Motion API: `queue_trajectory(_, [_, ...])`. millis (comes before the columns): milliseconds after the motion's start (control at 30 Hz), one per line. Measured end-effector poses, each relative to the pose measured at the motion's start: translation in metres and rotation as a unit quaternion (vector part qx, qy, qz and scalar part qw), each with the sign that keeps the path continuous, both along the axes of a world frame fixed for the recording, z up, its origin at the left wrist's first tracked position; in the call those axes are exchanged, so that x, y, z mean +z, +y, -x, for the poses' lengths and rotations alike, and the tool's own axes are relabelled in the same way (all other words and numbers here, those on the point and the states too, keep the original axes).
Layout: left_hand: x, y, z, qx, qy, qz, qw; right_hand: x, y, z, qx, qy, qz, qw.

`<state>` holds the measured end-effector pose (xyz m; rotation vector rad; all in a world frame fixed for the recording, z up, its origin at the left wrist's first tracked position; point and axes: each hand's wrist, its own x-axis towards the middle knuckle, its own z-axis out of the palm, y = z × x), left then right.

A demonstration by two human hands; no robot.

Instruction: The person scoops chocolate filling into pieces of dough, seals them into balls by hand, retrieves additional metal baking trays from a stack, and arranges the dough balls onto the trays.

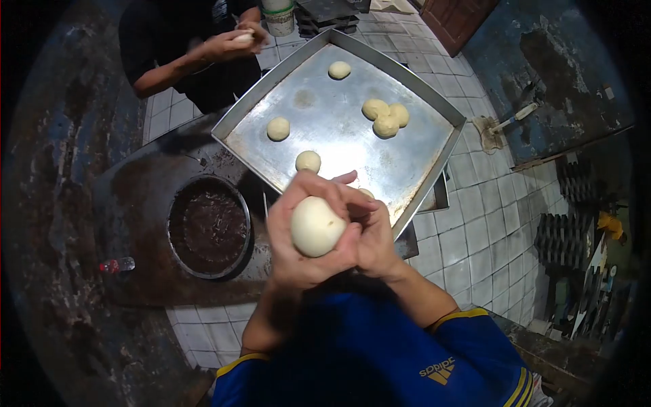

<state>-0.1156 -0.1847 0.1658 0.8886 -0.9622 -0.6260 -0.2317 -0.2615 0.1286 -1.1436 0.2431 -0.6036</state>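
A smooth, pale dough ball (317, 226) sits in my left hand (288, 234), whose fingers and thumb curve round it. Touching its right side is my right hand (371, 234), with fingers bent in toward the ball and the left hand. Both hands are over the near edge of a large square metal tray (332, 122). On the tray lie single dough balls, one (308, 161) just beyond my fingers, another (278, 129) at the left and one (340, 70) at the far end. Three touching balls (386, 126) form a cluster at the right. Another is partly hidden behind my right hand.
A round pan (209, 226) with dark brown contents stands on the dark table (142, 203) at the left, with a red-capped bottle (117, 265) nearby. Across the tray, a co-worker (183, 47) holds some pale dough. A bucket (279, 18) stands beyond.
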Motion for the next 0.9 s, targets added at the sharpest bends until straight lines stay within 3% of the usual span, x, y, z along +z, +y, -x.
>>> queue_trajectory(67, [0.006,0.004,0.0,0.008,0.049,0.031,0.998,0.018,-0.012,0.007,0.089,-0.011,0.043,0.995])
queue_trajectory(100, [0.013,0.004,0.004,0.011,0.009,0.023,1.0,0.015,-0.017,0.011,0.115,-0.022,0.07,0.991])
queue_trajectory(167, [0.016,-0.002,0.02,0.019,0.033,0.019,0.999,0.005,-0.011,0.01,0.079,-0.057,0.11,0.989])
queue_trajectory(233, [0.007,-0.003,0.02,0.017,0.042,0.025,0.999,0.008,0.009,0.005,-0.12,-0.009,0.176,0.977])
queue_trajectory(267, [0.001,0.001,0.018,0.024,0.078,0.023,0.996,0.013,0.0,0.007,-0.121,-0.009,0.178,0.976])
queue_trajectory(300, [-0.007,0.005,0.012,0.03,0.115,0.021,0.993,0.02,-0.016,0.01,0.01,0.01,0.222,0.975])
queue_trajectory(367, [-0.025,0.007,-0.007,0.123,0.014,-0.062,0.99,0.033,-0.045,0.028,0.211,0.12,0.298,0.923])
queue_trajectory(433, [-0.041,0.0,-0.012,0.213,-0.1,-0.16,0.959,0.043,-0.056,0.038,0.098,0.181,0.291,0.934])
queue_trajectory(500, [-0.065,-0.011,-0.005,0.136,-0.109,-0.203,0.964,0.043,-0.065,0.038,0.029,0.171,0.319,0.932])
queue_trajectory(600, [-0.086,-0.032,0.007,0.06,-0.083,-0.184,0.978,0.041,-0.07,0.031,0.019,0.177,0.361,0.915])
queue_trajectory(700, [-0.081,-0.04,0.006,0.054,-0.125,-0.234,0.963,0.036,-0.074,0.029,0.016,0.21,0.377,0.902])
queue_trajectory(900, [-0.09,-0.053,-0.003,0.068,-0.176,-0.208,0.96,0.023,-0.083,0.015,0.01,0.224,0.399,0.889])
